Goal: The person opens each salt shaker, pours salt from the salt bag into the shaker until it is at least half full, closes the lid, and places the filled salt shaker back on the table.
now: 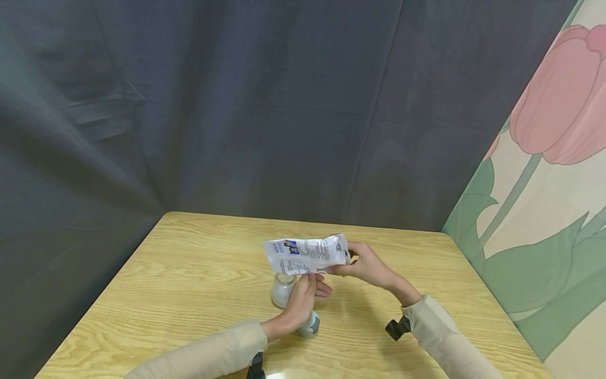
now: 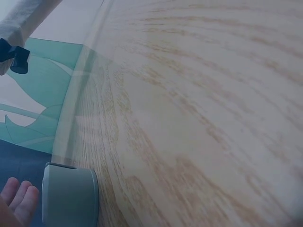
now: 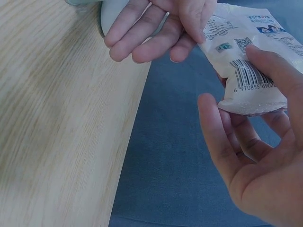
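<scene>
My right hand [image 1: 371, 267] grips one end of a white printed plastic bag [image 1: 303, 255], thumb on one face and fingers behind. A barcode and small print show on the bag [image 3: 246, 71] in the right wrist view. The bag slants over a small glass jar [image 1: 281, 295] with pale contents, its far end beyond the jar's mouth. Beneath the bag is my left hand [image 1: 300, 302], thumb at its lower edge; the fingers [image 3: 156, 45] stretch out straight. Close by my left wrist stands a grey-green rounded object [image 1: 309, 325], a short cylinder in the left wrist view.
The wooden table [image 1: 199, 284] ends at a dark curtain [image 1: 265, 116] behind. On the right is a wall panel [image 1: 535, 237] with painted tulips. Black wrist cameras, one seen at the right cuff [image 1: 397, 327], stick out below both sleeves.
</scene>
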`<state>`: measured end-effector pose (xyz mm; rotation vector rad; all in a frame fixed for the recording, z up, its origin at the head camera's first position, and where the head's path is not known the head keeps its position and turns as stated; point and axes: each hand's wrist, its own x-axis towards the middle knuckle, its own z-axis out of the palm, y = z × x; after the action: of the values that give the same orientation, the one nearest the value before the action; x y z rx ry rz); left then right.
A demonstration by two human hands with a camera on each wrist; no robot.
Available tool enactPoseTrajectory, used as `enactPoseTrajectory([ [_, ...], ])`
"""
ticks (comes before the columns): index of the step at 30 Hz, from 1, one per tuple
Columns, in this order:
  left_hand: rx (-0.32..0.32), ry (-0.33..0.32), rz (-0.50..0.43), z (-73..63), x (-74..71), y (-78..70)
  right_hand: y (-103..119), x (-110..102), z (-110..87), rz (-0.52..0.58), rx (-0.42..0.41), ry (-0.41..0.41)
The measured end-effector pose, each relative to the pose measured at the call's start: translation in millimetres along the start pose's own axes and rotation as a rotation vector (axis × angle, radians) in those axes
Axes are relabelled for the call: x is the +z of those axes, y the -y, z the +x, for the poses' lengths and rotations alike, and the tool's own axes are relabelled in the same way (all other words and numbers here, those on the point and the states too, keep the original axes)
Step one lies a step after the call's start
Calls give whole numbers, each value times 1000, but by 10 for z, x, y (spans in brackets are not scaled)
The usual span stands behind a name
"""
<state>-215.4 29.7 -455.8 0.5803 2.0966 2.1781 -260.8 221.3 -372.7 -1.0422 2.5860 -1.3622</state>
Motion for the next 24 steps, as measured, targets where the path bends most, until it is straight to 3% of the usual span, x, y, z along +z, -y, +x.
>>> enactPoseTrajectory([
  [5, -4, 4, -6, -16, 6, -47, 21, -5, -4, 14, 2, 7],
  [8, 7, 7, 10, 2, -1, 30, 29, -6, -8, 16, 3, 5],
  [24, 0, -4, 11, -1, 3, 19, 13, -6, -1, 11, 4, 6],
])
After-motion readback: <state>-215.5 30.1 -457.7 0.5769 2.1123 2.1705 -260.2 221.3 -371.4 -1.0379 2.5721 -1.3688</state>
